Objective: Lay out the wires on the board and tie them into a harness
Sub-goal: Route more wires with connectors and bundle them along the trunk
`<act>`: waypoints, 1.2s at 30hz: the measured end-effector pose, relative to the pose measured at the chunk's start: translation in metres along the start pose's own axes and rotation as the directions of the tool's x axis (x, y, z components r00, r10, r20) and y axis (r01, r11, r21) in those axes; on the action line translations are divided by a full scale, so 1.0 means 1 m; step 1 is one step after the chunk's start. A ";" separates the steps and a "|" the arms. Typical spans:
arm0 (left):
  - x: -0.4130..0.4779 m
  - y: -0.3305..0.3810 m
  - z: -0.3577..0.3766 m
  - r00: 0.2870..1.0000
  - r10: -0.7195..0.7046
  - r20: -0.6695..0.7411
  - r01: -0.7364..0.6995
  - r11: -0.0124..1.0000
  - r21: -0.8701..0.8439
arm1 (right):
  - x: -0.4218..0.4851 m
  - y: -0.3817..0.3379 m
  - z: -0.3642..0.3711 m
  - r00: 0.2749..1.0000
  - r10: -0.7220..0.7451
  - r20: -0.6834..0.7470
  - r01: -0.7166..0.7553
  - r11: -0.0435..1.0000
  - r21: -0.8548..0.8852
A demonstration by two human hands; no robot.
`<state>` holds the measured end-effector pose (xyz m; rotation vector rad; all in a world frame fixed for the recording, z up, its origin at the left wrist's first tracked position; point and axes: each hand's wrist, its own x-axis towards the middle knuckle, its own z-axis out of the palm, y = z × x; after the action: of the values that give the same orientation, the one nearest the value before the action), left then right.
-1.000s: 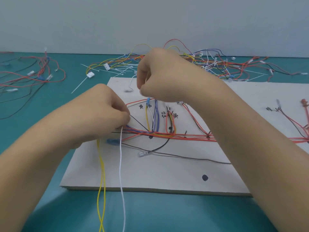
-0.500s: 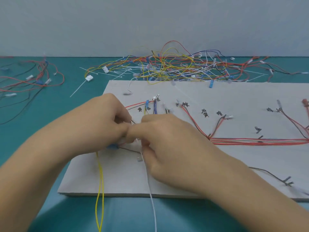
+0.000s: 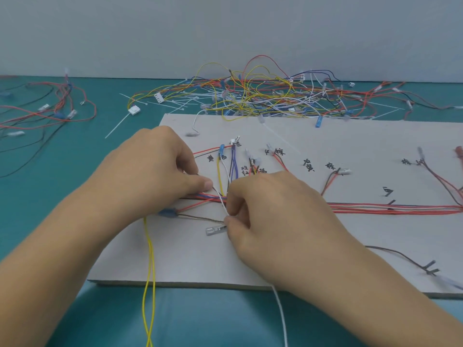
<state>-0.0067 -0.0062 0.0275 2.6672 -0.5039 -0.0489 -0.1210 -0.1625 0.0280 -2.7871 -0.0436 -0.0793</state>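
Where the bundle of mostly red wires (image 3: 400, 209) runs toward the left end of the pale grey cardboard board (image 3: 350, 136), both hands meet over it. The left hand (image 3: 160, 176) has its grip closed, thumb and forefinger pinching a thin white wire (image 3: 221, 200). The right hand (image 3: 270, 214) pinches the same wire just below, fingers curled. The wire vanishes under the right palm, reappears at the board's front edge and runs out of frame. A yellow wire (image 3: 149, 259) hangs over that edge, its upper end hidden beneath the left hand. The board's right end is cut off.
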 end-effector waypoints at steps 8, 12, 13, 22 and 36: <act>-0.001 0.002 0.007 0.990 0.138 -0.023 -0.140 0.986 -0.094 | 0.009 0.019 -0.014 0.991 0.125 0.055 -0.131 0.982 0.137; -0.006 0.011 0.009 0.929 0.367 0.050 -0.358 0.924 -0.135 | 0.012 0.025 -0.018 0.981 0.127 0.145 -0.148 0.978 0.148; -0.007 0.011 0.009 0.917 0.395 0.057 -0.384 0.912 -0.142 | 0.013 0.028 -0.020 0.978 0.134 0.160 -0.158 0.976 0.152; -0.005 0.003 0.009 0.899 0.427 0.098 -0.396 0.888 -0.232 | 0.016 0.058 -0.046 0.956 0.153 0.250 -0.214 0.946 0.243; -0.007 0.009 0.016 0.850 0.523 0.068 -0.486 0.827 -0.281 | 0.013 0.096 -0.055 0.905 0.203 0.375 -0.309 0.919 0.247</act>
<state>-0.0183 -0.0181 0.0161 2.2092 -1.1581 -0.1379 -0.1070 -0.2717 0.0469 -2.4409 0.2132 0.4449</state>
